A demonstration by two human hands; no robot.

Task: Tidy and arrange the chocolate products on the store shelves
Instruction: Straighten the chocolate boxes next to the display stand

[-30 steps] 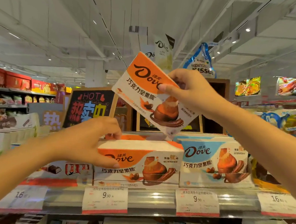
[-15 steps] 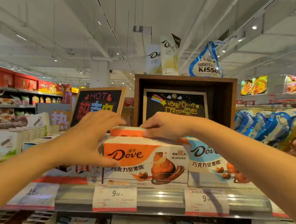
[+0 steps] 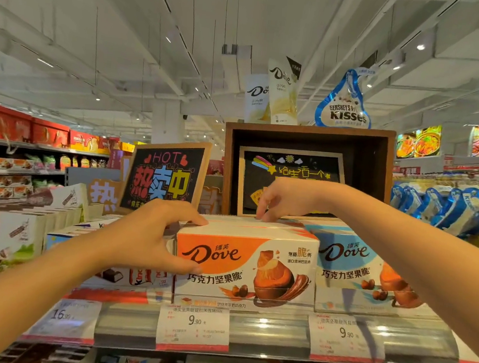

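Orange and white, the Dove display box (image 3: 246, 265) stands at the centre of the frame on the shelf (image 3: 276, 331), front face outward, with what look like flat packs stacked inside up to its top. At centre left the left hand (image 3: 151, 237) grips the box's left end, thumb on the front face and fingers (image 3: 196, 218) curled over the top edge. Above the middle, the right hand (image 3: 285, 199) reaches down with bent fingers pressing on the rear top of the packs; whether it pinches one I cannot tell. Just beside the box, to the right and touching it, stands a blue Dove box (image 3: 369, 275). Behind it, a dark wooden crate (image 3: 376, 171) holds a chalkboard sign (image 3: 289, 168).
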